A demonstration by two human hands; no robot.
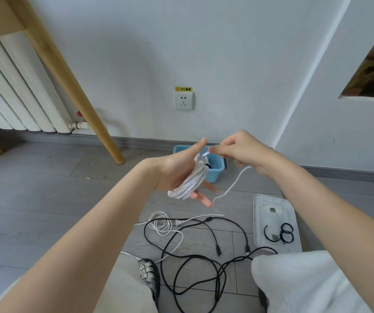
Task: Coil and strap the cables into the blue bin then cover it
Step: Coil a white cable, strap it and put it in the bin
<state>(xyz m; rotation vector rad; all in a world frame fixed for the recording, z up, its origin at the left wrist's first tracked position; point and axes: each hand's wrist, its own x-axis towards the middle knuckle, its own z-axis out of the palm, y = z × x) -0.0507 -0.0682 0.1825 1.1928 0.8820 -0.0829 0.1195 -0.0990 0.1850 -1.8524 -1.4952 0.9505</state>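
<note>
My left hand (177,170) is held up with a white cable coil (190,181) wound around its fingers. My right hand (240,150) pinches the same white cable near the top of the coil, and the loose tail (229,190) hangs down from it in a curve. Behind both hands the blue bin (215,170) stands on the floor by the wall, mostly hidden, with something dark inside. On the floor in front lie a small loose white cable (161,224) and tangled black cables (204,260). A clear lid (274,222) lies to the right with black straps (281,232) on it.
A wooden table leg (75,86) slants down at the left, with a white radiator (12,86) behind it. A wall socket (183,100) sits above the bin. My knees and a sandalled foot (148,274) are at the bottom edge, on grey plank flooring.
</note>
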